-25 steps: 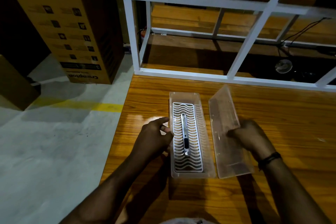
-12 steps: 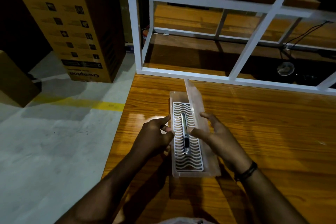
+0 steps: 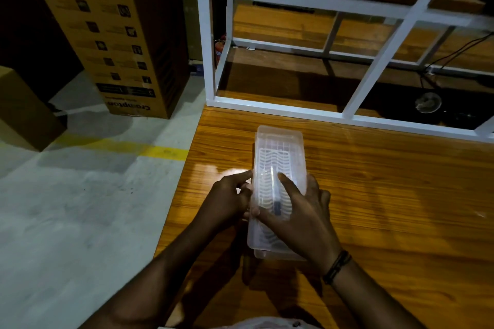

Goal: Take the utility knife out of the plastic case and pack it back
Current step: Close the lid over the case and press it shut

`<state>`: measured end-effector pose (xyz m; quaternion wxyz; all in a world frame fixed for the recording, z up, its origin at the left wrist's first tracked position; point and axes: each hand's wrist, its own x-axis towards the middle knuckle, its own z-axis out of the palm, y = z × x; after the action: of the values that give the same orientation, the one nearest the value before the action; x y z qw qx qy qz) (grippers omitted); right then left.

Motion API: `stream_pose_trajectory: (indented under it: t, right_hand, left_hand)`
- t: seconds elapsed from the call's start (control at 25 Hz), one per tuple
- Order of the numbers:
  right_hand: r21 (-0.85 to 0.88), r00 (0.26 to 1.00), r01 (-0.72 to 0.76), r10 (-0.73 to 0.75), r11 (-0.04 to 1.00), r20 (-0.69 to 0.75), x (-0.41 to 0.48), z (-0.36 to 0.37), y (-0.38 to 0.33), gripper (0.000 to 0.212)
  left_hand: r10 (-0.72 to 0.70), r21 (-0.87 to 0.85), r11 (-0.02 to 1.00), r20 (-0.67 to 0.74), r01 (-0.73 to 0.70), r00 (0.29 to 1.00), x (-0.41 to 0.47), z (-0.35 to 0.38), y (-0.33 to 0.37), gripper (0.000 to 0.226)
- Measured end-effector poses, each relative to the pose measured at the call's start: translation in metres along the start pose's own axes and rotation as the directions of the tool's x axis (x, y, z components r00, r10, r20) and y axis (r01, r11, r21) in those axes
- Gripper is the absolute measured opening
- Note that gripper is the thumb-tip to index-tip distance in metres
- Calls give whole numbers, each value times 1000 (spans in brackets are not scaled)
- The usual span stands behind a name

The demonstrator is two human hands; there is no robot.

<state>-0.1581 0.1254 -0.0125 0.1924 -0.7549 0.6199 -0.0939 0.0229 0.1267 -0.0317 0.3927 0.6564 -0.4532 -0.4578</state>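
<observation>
right hand (image 3: pixel 302 211): flat on plastic case (image 3: pixel 278 152) lid | utility knife (image 3: pixel 275 195): inside, beneath | left hand (image 3: pixel 230 197): pinching case's left edge

Bare wooden tabletop (image 3: pixel 401 195) open across the right half of the frame, free for passage up to the white metal frame (image 3: pixel 347 117) bounding the far edge. Centre of the frame occupied by the plastic case (image 3: pixel 280 147), lid down, flanked by the left hand (image 3: pixel 227 200) at its left wall and covered by the right hand (image 3: pixel 302 211) from above. Narrow strip of table left of the case, ending at the table edge, with grey floor (image 3: pixel 80 208) beyond. Upper left blocked by a tall cardboard box (image 3: pixel 112 35) standing on the floor.
</observation>
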Motion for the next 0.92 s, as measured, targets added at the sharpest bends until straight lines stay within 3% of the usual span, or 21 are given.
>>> stream_pose_trajectory:
  t: [0.2,0.36,0.72,0.8,0.92]
  right_hand:
    - [64,997,52,-56,997,53,1,2,15,97]
    - [71,995,96,-98,993,25,-5,8,21,87]
    - [-152,987,154,-159,976,-21,-16,16,13,87]
    - [-199,984,168,-177,966,-29,-14,17,15,87]
    - [-255,975,213,-222,943,-7,-10,19,16,87]
  left_hand:
    - [-15,-72,997,82,21,997,3,2,-1,40]
    - [-18,-173,984,164,47,986,3,-2,3,52]
    - [-51,-133,988,202,79,978,0,-1,14,80]
    - [-62,-27,997,253,71,965,8,-5,21,96]
    - [-144,419,907,396,-39,907,28,-15,41,115]
